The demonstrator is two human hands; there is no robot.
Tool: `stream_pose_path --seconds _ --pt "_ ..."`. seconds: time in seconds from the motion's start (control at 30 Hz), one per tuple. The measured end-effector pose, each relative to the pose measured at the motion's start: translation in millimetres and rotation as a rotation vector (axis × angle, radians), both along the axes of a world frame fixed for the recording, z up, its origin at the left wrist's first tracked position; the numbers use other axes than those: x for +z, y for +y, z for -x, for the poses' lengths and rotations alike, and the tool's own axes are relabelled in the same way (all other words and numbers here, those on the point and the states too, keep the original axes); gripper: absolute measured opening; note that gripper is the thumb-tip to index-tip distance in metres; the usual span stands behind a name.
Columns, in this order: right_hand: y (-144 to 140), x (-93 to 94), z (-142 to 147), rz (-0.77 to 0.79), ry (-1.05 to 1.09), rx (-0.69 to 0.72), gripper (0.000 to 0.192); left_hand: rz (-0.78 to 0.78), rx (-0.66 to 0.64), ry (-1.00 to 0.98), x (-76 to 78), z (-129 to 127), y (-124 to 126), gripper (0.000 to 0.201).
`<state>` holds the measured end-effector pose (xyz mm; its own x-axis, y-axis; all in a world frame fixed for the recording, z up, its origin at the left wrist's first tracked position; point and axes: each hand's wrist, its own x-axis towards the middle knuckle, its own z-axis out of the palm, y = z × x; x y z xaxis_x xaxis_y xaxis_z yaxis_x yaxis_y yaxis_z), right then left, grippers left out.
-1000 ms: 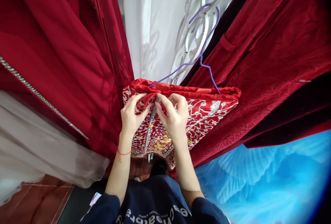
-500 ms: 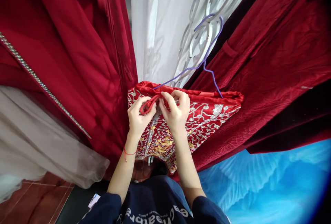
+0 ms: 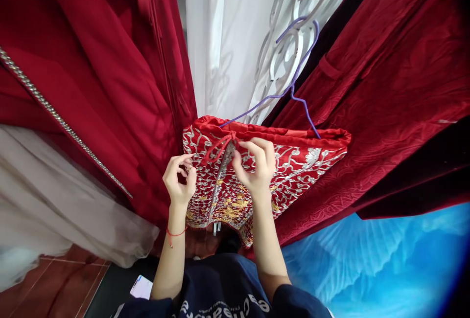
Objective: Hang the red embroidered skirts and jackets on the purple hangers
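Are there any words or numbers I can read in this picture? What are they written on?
Dark blue shirt: white letters along the bottom edge, upside down and cut off by the frame, too partial to read for sure.
White card by the left arm: blue marks, too small to read.
Embroidered red garment on the purple hanger: silver and gold patterns only, no words.
No other text shows.

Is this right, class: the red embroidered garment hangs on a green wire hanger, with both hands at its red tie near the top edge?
Not quite. The head view shows the hanger is purple, not green. The rest stands: the embroidered garment hangs on it, with the left hand and right hand at the red tie.
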<state>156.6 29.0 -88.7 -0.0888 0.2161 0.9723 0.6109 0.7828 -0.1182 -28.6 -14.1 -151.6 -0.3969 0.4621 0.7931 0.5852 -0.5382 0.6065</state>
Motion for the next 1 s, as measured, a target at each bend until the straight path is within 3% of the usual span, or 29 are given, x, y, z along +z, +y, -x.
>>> stream_pose_path --seconds 0.13,0.23,0.3,0.4,0.57,0.8,0.9,1.0 --pt "-1 -11.7 -9 0.167 0.184 -0.041 0.010 -0.126 0.053 0.033 17.7 -12 -2 0.025" --pt "2 -16.2 -8 0.353 0.170 0.019 0.014 -0.202 0.082 0.167 39.0 -29 5 0.026" --pt "3 -15.2 -6 0.388 0.127 0.066 0.013 -0.223 0.085 0.248 51.0 -39 15 0.034" --pt "-1 -9.7 -4 0.383 0.090 0.082 0.008 -0.137 0.033 0.298 61.2 -51 31 0.035" --pt "-10 -1.9 -9 0.362 0.095 0.033 0.005 -0.136 -0.040 0.261 63.2 -58 43 0.015" --pt "4 9.5 -26 0.162 0.097 -0.171 0.003 -0.173 -0.080 0.162 61.6 -56 41 0.009" --pt "2 14.1 -33 0.201 0.160 -0.150 0.005 -0.125 -0.092 0.091 61.8 -48 39 0.010" --pt "-7 15.2 -36 0.305 0.172 -0.046 0.007 -0.053 -0.189 0.102 62.5 -33 32 0.014"
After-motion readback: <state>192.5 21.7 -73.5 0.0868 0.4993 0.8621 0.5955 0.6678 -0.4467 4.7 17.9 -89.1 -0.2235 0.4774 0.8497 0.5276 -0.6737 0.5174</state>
